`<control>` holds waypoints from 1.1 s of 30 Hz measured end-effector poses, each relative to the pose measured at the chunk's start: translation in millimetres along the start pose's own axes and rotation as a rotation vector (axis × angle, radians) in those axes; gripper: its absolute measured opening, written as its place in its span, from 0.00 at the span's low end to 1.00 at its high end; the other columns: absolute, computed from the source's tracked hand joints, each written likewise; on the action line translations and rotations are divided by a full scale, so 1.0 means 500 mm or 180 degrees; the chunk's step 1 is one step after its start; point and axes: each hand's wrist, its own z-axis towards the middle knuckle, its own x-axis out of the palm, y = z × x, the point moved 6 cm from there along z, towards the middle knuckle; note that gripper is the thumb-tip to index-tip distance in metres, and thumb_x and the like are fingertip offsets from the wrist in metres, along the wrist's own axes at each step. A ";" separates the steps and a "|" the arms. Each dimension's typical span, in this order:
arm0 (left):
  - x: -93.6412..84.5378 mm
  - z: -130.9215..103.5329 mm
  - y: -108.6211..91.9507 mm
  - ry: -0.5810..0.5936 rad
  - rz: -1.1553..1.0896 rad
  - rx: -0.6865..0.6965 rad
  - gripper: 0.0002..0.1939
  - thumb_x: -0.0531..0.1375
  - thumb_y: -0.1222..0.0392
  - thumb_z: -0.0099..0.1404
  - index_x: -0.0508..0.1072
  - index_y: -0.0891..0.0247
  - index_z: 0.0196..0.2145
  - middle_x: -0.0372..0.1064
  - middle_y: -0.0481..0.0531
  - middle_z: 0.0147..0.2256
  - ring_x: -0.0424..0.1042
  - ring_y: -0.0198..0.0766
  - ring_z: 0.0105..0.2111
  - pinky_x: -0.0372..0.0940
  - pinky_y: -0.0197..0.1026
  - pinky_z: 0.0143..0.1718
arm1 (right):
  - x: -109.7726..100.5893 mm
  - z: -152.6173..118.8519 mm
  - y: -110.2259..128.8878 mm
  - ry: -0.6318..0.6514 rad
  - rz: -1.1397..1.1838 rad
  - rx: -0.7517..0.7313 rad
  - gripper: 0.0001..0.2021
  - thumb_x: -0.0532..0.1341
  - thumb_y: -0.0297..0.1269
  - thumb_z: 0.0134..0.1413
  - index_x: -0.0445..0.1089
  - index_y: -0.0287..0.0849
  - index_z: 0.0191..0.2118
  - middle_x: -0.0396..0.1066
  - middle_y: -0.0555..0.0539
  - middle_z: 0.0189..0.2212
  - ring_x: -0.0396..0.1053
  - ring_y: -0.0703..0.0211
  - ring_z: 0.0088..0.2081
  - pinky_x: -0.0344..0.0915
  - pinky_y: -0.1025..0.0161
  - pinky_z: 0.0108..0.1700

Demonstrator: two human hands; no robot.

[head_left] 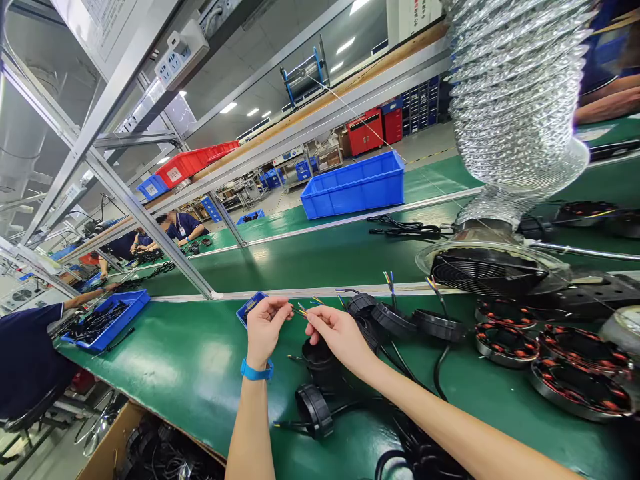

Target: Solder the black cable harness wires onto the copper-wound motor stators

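Note:
My left hand (pixel 267 327), with a blue band at the wrist, has thumb and forefinger pinched at the tips of thin coloured wires (pixel 301 309). From the other side, my right hand (pixel 339 335) closes its fingers on the same wires. Below the hands stands a black plastic cap (pixel 320 360) with wire ends poking out beside it. Nearer to me, another black ring-shaped cap (pixel 314 410) lies on its side with a cable through it. More caps (pixel 393 320) with stripped cable ends stand right of my right hand.
A small blue bin (pixel 246 308) sits behind my left hand. Copper-wound stators (pixel 580 387) lie at right, near a fume hood with a grille (pixel 490 267) and a foil duct (pixel 517 100). A co-worker's arm reaches near a blue tray of cables (pixel 135 305) at left.

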 end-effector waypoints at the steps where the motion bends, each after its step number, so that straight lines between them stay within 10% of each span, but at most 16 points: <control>1: 0.001 0.000 0.000 0.0003 0.0051 0.0011 0.09 0.66 0.59 0.59 0.76 0.64 0.37 0.74 0.51 0.31 0.73 0.35 0.30 0.69 0.37 0.35 | 0.000 0.000 0.000 0.0001 0.0003 -0.0001 0.16 0.58 0.50 0.55 0.68 0.41 0.29 0.70 0.50 0.22 0.68 0.62 0.21 0.65 0.64 0.28; 13: -0.015 -0.003 -0.027 0.0043 0.0608 0.0433 0.09 0.61 0.58 0.64 0.77 0.60 0.41 0.71 0.51 0.33 0.70 0.34 0.29 0.67 0.36 0.33 | -0.001 -0.001 0.002 -0.0025 0.0038 0.0061 0.16 0.58 0.50 0.54 0.67 0.41 0.28 0.70 0.50 0.22 0.68 0.62 0.21 0.65 0.64 0.28; 19: 0.021 -0.006 -0.029 0.0686 0.0985 0.0477 0.08 0.61 0.58 0.64 0.80 0.59 0.38 0.73 0.53 0.33 0.71 0.36 0.30 0.67 0.37 0.32 | -0.003 -0.001 0.002 -0.0038 0.0030 0.0029 0.15 0.57 0.49 0.55 0.68 0.41 0.29 0.70 0.50 0.22 0.68 0.62 0.21 0.66 0.64 0.28; 33: 0.008 0.002 -0.005 0.0180 -0.0005 0.0123 0.15 0.64 0.57 0.62 0.73 0.63 0.46 0.69 0.48 0.29 0.70 0.32 0.28 0.68 0.36 0.33 | 0.004 -0.003 0.000 0.0116 -0.0108 0.0012 0.14 0.57 0.47 0.54 0.69 0.41 0.28 0.66 0.52 0.19 0.64 0.64 0.19 0.60 0.66 0.24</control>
